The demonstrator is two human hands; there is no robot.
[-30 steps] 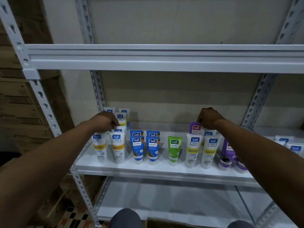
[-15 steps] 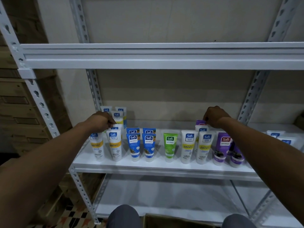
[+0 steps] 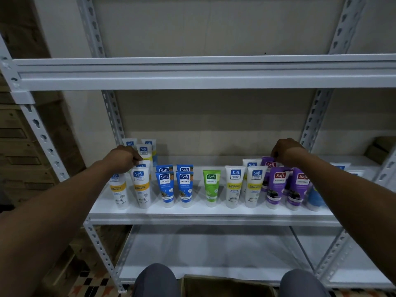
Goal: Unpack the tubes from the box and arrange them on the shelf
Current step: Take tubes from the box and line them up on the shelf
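The white shelf (image 3: 192, 213) holds the tubes, with bare room behind the green tube (image 3: 211, 185). The box (image 3: 225, 286) is cut off at the bottom edge. The left hand (image 3: 122, 157) curls round a back white tube (image 3: 141, 166), which is mostly hidden. The right hand (image 3: 287, 151) pinches a back purple tube (image 3: 269, 164) by its top.

The shelf (image 3: 192, 214) is white. The white tubes (image 3: 141, 187) carry yellow bands and blue logo patches. Beside them stand plain blue tubes (image 3: 165, 186), one green tube (image 3: 211, 186) and purple tubes (image 3: 276, 186) with red patches. The floor tiles (image 3: 92, 282) are patterned black, orange and cream.
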